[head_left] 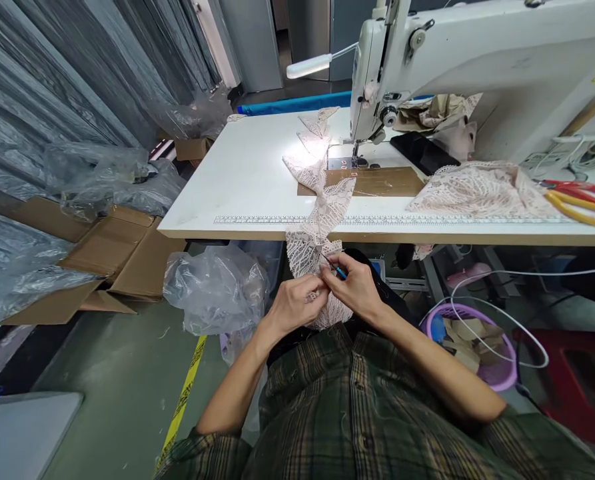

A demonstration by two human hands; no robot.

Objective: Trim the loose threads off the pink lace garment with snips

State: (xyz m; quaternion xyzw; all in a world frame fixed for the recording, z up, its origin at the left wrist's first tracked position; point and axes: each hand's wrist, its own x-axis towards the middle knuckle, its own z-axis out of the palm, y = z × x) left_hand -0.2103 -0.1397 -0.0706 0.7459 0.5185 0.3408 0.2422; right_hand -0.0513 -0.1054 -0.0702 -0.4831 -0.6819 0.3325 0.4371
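Note:
A strip of pale pink lace (318,223) runs from the sewing table over its front edge and down into my lap. My left hand (297,300) is closed in a pinch on the lace below the edge. Right beside it, fingertips nearly touching, my right hand (354,287) is closed around a small blue-handled tool (340,272) with a thin dark tip. That tip lies against the lace; its exact kind is hidden by my fingers. Behind the lace stands a white sewing machine (372,87), its lamp lighting the upper part of the strip.
On the table (247,167), a lace pile (482,190) lies right, near red and yellow-handled scissors (584,200). Left are an open cardboard box (112,253) and plastic bags (217,287). A purple basket (510,373) and white cable (542,347) are low at the right.

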